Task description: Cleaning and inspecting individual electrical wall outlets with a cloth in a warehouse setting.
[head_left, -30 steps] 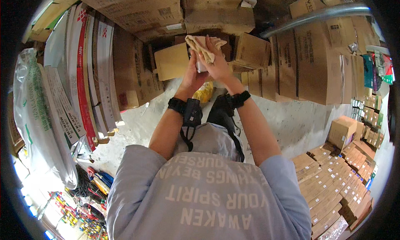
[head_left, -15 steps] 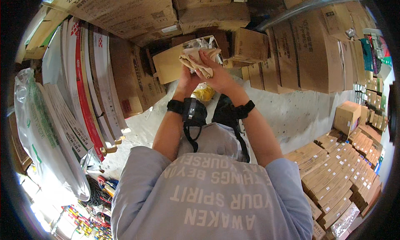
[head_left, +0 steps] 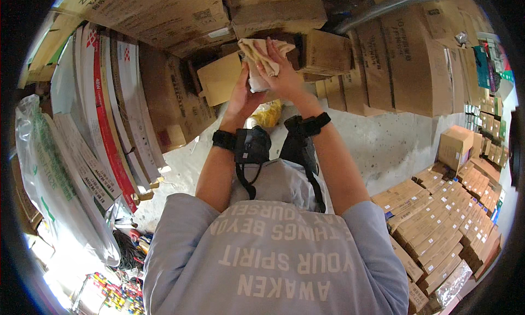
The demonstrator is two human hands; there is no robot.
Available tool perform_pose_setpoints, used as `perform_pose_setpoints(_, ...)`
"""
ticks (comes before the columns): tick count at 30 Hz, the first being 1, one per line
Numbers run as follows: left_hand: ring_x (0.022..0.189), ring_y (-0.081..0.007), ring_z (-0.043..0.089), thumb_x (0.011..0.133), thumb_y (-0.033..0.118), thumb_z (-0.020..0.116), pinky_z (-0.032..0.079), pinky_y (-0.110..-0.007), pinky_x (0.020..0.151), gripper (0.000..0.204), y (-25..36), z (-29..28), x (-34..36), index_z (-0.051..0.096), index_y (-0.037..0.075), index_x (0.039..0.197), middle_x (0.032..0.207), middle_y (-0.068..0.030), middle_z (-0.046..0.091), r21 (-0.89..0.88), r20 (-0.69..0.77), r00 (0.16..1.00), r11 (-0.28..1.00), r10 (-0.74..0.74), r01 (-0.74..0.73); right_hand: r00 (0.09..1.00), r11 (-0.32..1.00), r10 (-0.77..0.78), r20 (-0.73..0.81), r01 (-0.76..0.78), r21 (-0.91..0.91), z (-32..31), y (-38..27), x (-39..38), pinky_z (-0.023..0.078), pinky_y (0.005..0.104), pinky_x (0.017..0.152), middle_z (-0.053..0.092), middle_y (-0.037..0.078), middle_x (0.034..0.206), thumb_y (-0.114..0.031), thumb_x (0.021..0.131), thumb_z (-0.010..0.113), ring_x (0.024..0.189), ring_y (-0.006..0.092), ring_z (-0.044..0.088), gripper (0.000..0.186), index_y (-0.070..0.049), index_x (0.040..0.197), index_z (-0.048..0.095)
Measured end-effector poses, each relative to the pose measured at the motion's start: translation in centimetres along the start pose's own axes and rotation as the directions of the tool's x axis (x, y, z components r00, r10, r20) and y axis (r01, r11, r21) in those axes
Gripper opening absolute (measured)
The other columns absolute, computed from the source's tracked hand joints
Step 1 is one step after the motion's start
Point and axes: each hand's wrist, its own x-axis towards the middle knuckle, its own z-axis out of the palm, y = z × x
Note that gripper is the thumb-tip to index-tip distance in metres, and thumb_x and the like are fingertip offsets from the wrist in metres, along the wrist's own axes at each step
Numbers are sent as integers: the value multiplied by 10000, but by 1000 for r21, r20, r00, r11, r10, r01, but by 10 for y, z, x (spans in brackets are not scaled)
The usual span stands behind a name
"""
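Wiping: we judge that a white item point(head_left: 258, 84) is being rubbed with a beige cloth point(head_left: 267, 53), both between the hands, beside a tan carton flap point(head_left: 220, 80).
Left hand point(head_left: 241, 98): we see its fingers curled along the white item's left side, seeming to hold it; some fingertips are hidden.
Right hand point(head_left: 283, 81): its fingers, slightly parted, press over the cloth and hold it against the item.
Next pass: as we read it, this calls for a steady left grip while the cloth reaches uncovered faces.
Cloth shift: half a second ago we see it lower, with crinkled contents of the carton showing beyond; now it sits higher, hides them, and bares the white item's lower end.
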Motion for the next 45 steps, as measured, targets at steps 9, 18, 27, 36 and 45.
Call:
perform_pose_setpoints(9,1245,-260,415,930,514,404,341,-415,1052,586,1,-26,-3,349,132,1371,1359,-82,424,30,-54,992,994,110,-108,978,987,-143,153,152,-47,11,-20,-44,149,513,1098,127,147,1514,-438,917,444,1388,350,132,618,-260,1457,200)
perform_pose_setpoints(18,1323,-252,312,951,490,354,269,-416,1096,610,-19,-24,-6,220,144,1435,1462,-58,284,140,65,989,980,135,-143,973,931,-199,118,225,-288,7,-42,-31,128,528,1101,148,96,1520,-404,920,458,1396,294,144,552,-289,1433,289)
perform_pose_setpoints(27,1261,-237,392,970,465,329,310,-422,1062,513,-21,2,4,335,153,1378,1378,-59,398,-93,-21,997,993,-71,68,984,928,-176,-30,156,-339,-3,-3,-6,166,511,1097,208,100,1501,-388,923,464,1374,323,199,525,-274,1417,329)
perform_pose_setpoints(36,1267,-260,388,963,471,340,330,-436,1052,539,-17,14,-5,315,146,1392,1389,-73,388,-29,5,998,997,65,-65,991,973,-130,27,132,-189,1,-2,-39,189,515,1086,188,106,1507,-378,922,445,1379,352,163,543,-267,1431,293)
perform_pose_setpoints(45,1277,-259,379,965,412,362,310,-420,1071,538,-23,-9,-13,268,127,1412,1428,-71,336,2,-51,986,987,158,-158,975,936,-143,171,189,-296,-6,-34,-46,211,533,1068,212,83,1505,-397,930,430,1383,309,187,512,-297,1419,317)
